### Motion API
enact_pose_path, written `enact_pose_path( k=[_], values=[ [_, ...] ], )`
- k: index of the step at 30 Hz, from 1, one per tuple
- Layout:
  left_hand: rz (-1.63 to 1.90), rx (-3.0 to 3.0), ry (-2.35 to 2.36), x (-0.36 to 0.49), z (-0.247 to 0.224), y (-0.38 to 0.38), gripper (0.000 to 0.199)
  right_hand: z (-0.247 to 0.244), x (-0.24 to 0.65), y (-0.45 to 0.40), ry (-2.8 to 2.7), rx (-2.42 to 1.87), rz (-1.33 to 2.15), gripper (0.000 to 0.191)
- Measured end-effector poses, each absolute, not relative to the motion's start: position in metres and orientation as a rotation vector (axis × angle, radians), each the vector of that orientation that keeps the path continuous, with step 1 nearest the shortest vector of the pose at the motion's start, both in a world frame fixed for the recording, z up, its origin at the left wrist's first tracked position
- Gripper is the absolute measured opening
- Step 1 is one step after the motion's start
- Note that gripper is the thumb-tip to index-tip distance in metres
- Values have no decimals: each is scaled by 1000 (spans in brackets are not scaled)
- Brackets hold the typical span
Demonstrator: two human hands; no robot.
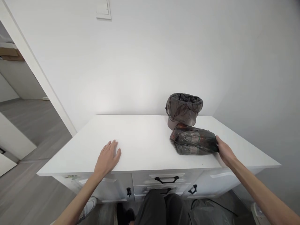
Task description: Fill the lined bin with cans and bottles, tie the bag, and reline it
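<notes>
My left hand [108,157] lies flat on the white cabinet top [138,137], fingers stretched out and nothing in them. On the right, my right hand [225,151] grips the end of a filled black plastic bag [195,140]. The bag lies on its side; through its thin film reddish and pale items show, too dim to name. Right behind it stands a small bin [172,124] lined with another black bag [184,109], whose mouth is open and folded over the rim. The fingertips of my right hand are partly hidden.
Black handles [167,180] sit on the cabinet's drawers and doors below the top. White walls rise behind and to the right, with a switch plate [103,10]. A doorway opens at left. My knees [161,207] are close to the cabinet; a cable [220,204] lies on the floor.
</notes>
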State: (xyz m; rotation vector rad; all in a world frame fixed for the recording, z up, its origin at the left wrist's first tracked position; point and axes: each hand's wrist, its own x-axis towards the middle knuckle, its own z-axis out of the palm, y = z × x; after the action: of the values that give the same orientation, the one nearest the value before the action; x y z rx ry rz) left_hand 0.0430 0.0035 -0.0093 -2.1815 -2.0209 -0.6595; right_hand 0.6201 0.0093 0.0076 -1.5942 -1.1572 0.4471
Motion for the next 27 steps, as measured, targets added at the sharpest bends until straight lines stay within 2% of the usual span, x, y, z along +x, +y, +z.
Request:
enact_pose_path(
  k=[8,13,17,21,27],
  values=[
    [-620,-2200,-2078,42,-7,4,55,-13,574,8,-1240,-1511,660,59],
    [-593,-2226,-2114,43,-4,7,55,-11,526,-4,-1421,-1313,1082,61],
    [-610,-2229,-2101,41,-1,3,54,-8,503,-7,-1441,-1100,1350,53],
    [-636,-2237,-2072,40,3,-6,53,-16,496,-1,-1388,-1054,1284,47],
    [-633,-2219,-2082,42,4,-7,54,-23,482,-1,-1376,-1070,1144,50]
  ],
)
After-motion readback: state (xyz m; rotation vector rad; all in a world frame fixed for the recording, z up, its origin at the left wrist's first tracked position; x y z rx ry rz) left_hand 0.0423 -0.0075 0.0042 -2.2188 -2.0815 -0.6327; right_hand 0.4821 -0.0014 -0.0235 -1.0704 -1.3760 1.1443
